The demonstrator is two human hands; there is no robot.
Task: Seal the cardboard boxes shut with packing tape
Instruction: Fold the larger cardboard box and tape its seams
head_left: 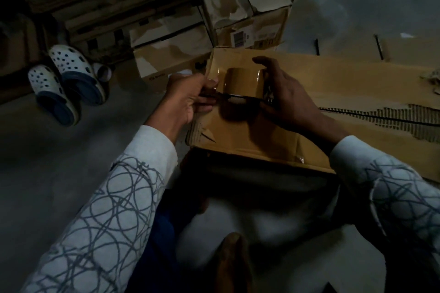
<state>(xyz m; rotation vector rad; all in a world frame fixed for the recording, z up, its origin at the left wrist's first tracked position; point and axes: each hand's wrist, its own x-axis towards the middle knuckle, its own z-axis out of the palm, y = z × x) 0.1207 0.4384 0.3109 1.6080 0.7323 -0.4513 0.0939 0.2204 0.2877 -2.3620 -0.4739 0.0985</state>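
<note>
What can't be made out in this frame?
Head view only:
- The tape roll: its right side is covered by the right hand.
- The loose tape end: glare beside the left hand hides where it sticks.
- The cardboard box: right end cut off by the frame edge; near side lost in shadow.
- The label on the stacked box behind: too small and blurred to read.
</note>
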